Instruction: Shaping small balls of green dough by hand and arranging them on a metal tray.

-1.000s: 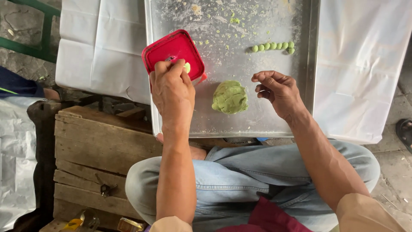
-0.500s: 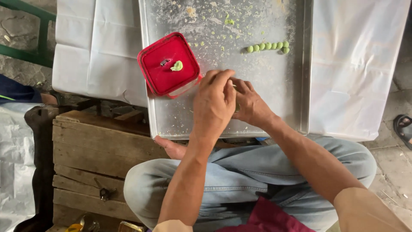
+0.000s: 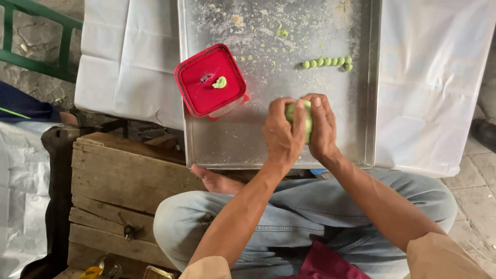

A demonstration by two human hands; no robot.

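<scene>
Both hands press around a lump of pale green dough (image 3: pixel 305 116) over the near part of a floured metal tray (image 3: pixel 227 150). My left hand (image 3: pixel 281 132) grips the lump from the left, my right hand (image 3: pixel 321 124) from the right, fingers curled over it. A row of several small green dough balls (image 3: pixel 326 62) lies further back on the tray. A red square lid (image 3: pixel 211 80) rests on the tray's left rim with a small green dough bit (image 3: pixel 220 82) on it.
White cloth (image 3: pixel 429 88) covers the surface under and beside the tray. A worn wooden crate (image 3: pixel 119 191) stands at the lower left, a green metal frame (image 3: pixel 36 46) at the top left. My knees in blue jeans (image 3: pixel 305 217) sit below the tray.
My left hand left the red lid, where a small dough bit now lies, and moved right. Both hands closed around the green dough lump that lay on the tray.
</scene>
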